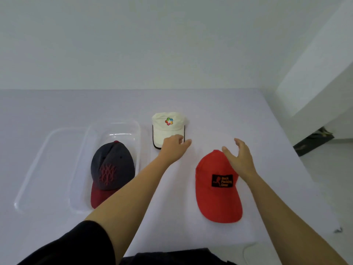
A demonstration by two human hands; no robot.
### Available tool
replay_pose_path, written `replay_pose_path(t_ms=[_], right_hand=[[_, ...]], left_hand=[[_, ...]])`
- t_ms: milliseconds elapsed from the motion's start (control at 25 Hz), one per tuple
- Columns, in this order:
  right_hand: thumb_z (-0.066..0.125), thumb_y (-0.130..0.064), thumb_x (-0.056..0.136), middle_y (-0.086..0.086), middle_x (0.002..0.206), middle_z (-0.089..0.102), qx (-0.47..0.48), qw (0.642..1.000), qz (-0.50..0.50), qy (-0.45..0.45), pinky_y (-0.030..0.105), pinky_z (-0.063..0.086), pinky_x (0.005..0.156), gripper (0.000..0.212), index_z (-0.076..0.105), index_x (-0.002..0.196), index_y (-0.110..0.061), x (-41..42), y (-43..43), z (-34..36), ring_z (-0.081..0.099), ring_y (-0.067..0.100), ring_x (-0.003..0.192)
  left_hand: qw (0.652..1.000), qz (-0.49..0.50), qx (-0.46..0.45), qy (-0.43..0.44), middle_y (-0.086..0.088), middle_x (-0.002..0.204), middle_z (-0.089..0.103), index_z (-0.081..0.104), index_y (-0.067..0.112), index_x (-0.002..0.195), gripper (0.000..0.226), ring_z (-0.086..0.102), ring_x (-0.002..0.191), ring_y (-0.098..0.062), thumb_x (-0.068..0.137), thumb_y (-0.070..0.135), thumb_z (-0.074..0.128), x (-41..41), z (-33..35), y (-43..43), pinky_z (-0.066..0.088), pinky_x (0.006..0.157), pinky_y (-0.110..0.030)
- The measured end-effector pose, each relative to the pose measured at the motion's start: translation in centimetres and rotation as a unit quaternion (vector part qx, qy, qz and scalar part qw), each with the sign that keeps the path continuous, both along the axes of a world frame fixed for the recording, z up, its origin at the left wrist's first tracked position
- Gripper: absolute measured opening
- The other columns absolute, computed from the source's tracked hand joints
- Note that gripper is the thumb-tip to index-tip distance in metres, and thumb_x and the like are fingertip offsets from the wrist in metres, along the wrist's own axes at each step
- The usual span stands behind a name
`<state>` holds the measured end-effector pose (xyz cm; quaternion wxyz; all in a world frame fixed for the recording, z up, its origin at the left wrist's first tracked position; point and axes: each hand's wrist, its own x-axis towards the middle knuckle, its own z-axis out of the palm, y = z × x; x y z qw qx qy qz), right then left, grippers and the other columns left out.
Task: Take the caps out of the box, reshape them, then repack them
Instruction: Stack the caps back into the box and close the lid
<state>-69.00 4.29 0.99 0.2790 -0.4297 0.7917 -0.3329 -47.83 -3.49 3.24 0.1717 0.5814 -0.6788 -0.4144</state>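
While the head view is looking down on a smooth white table [248, 115], three fabric caps are lying on or near it. A dark grey cap [112, 165] with a maroon brim and a red lattice emblem is sitting inside the clear plastic box [138, 131], its brim partly hidden by the left forearm. A clear flat tray [38, 159] is lying against the box's left side.

The white cap [168, 127], flattened, dark-edged and bearing a multicoloured star emblem, is lying beyond the box's right side. The left hand [173, 148] is reaching over its brim with fingers relaxed and gripping nothing; contact is not discernible.

The red cap [215, 188] is lying to the right with its brim nearest the camera. Its black patch is showing orange writing that appears to read "Back Packing Gear", though it is blurred. The right hand [238, 157] is hovering over its crown, fingers spread and empty, covering part of it. A black sleeve [76, 243] is being cut off by the lower edge.
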Motion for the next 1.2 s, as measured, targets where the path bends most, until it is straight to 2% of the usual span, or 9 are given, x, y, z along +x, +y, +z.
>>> replay_pose_path(t_ms=[40,120,200,320,480,640,880,1080,1200], right_hand=[[0.066,-0.039,0.083,0.009,0.149,0.035,0.036,0.999,0.011,-0.038,0.036,0.028,0.111,0.074,0.032,0.143,-0.012,-2.0,0.8,-0.6,0.033,0.021,0.137],[0.074,-0.039,0.077,0.006,0.151,0.031,0.118,0.982,0.06,-0.132,0.037,0.03,0.11,0.085,0.028,0.145,-0.015,-4.3,2.0,-1.7,0.03,0.02,0.139],[0.079,-0.031,0.072,0.003,0.148,0.036,0.182,0.957,0.11,-0.195,0.033,0.038,0.104,0.09,0.029,0.144,-0.015,-5.3,2.7,-2.9,0.038,0.019,0.133],[0.084,-0.026,0.066,0.003,0.133,0.05,0.189,0.945,0.133,-0.232,0.025,0.047,0.086,0.089,0.035,0.139,-0.018,-5.4,2.9,-4.2,0.055,0.015,0.114],[0.083,-0.018,0.068,0.001,0.118,0.067,0.183,0.926,0.17,-0.282,0.022,0.053,0.083,0.067,0.053,0.128,-0.016,-5.7,2.7,-4.9,0.066,0.011,0.104],[0.078,-0.007,0.072,0.002,0.109,0.072,0.194,0.915,0.193,-0.297,0.023,0.054,0.082,0.046,0.064,0.116,-0.015,-5.3,2.5,-3.7,0.067,0.014,0.101],[0.077,0.002,0.069,0.006,0.111,0.071,0.192,0.912,0.214,-0.292,0.036,0.051,0.095,0.054,0.062,0.119,-0.011,-4.9,2.3,-2.8,0.065,0.022,0.108],[0.072,0.009,0.067,0.002,0.122,0.065,0.149,0.896,0.241,-0.341,0.035,0.048,0.098,0.083,0.046,0.134,-0.032,-4.2,2.1,-2.1,0.062,0.019,0.113],[0.076,0.004,0.066,0.001,0.124,0.065,0.128,0.896,0.25,-0.343,0.037,0.048,0.1,0.083,0.046,0.134,-0.034,-4.1,1.8,-2.0,0.061,0.018,0.114]], left_hand=[[0.999,-0.008,0.04,0.006,-0.002,0.081,0.057,0.062,0.005,0.09,0.037,0.052,0.082,-0.021,0.089,0.042,0.054,-1.2,-0.8,0.5,0.043,0.069,-0.028],[0.984,-0.027,0.169,0.046,-0.004,0.123,0.058,0.05,0.006,0.132,0.064,0.054,0.113,-0.021,0.085,0.049,0.06,-2.9,-2.3,1.6,0.048,0.087,-0.033],[0.953,-0.052,0.289,0.078,-0.003,0.139,0.048,0.038,0.014,0.142,0.078,0.048,0.125,-0.024,0.079,0.051,0.067,-4.4,-4.1,3.0,0.046,0.089,-0.04],[0.932,-0.046,0.345,0.102,-0.001,0.135,0.054,0.041,0.024,0.136,0.077,0.054,0.119,-0.026,0.071,0.044,0.078,-5.8,-6.3,4.3,0.046,0.092,-0.051],[0.92,-0.026,0.367,0.138,-0.003,0.131,0.056,0.042,0.022,0.133,0.073,0.055,0.118,-0.029,0.072,0.03,0.079,-6.5,-6.6,4.4,0.045,0.094,-0.058],[0.909,-0.053,0.392,0.131,-0.004,0.13,0.058,0.049,0.024,0.132,0.071,0.054,0.119,-0.031,0.069,0.022,0.079,-6.4,-6.2,4.0,0.043,0.096,-0.062],[0.898,-0.103,0.416,0.099,-0.006,0.125,0.062,0.059,0.015,0.124,0.053,0.055,0.119,-0.029,0.074,0.012,0.075,-6.0,-4.7,3.7,0.043,0.099,-0.06],[0.901,-0.109,0.407,0.1,-0.007,0.111,0.069,0.064,0.011,0.118,0.042,0.062,0.11,-0.028,0.077,0.011,0.072,-5.7,-3.9,3.5,0.047,0.098,-0.054],[0.907,-0.108,0.393,0.105,-0.009,0.111,0.069,0.063,0.01,0.12,0.041,0.064,0.106,-0.028,0.08,0.015,0.072,-5.4,-3.8,3.5,0.049,0.095,-0.051]])
